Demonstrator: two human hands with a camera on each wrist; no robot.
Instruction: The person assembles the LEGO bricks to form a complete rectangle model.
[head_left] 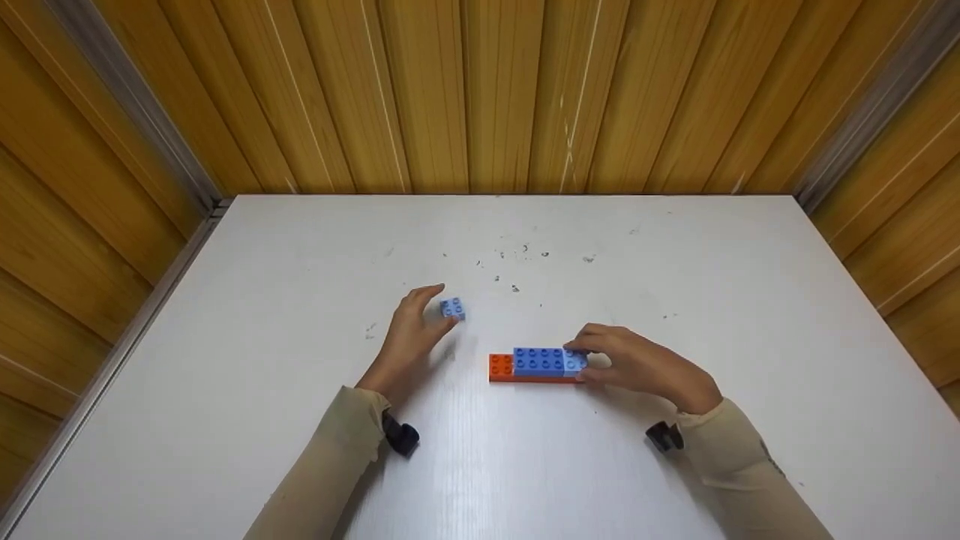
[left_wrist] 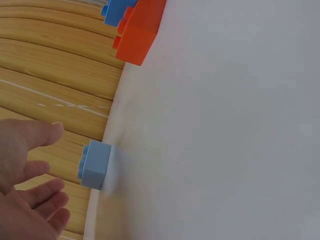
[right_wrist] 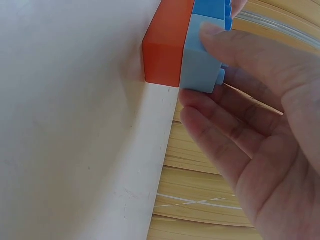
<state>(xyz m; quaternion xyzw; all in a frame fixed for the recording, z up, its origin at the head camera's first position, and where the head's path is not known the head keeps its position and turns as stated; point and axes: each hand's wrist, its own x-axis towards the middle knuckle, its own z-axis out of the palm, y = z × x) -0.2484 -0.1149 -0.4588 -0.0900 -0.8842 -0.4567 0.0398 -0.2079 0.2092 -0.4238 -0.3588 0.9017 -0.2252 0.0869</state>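
Between wood-look walls (head_left: 495,97), a marked white table (head_left: 712,277) bears bricks (head_left: 538,361).

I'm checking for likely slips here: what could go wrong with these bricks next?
The right hand pinches the light blue end brick, so an uneven tug might loosen it from the orange brick beneath. The left hand does not grip the loose light blue brick beside it, so a careless brush may push it away.

R hand (head_left: 637,364) part. hides light-blue plastic brick (head_left: 572,365) atop oblong orange plastic brick (head_left: 501,365) (head cam); latter cut off @ top, L wrist cam.
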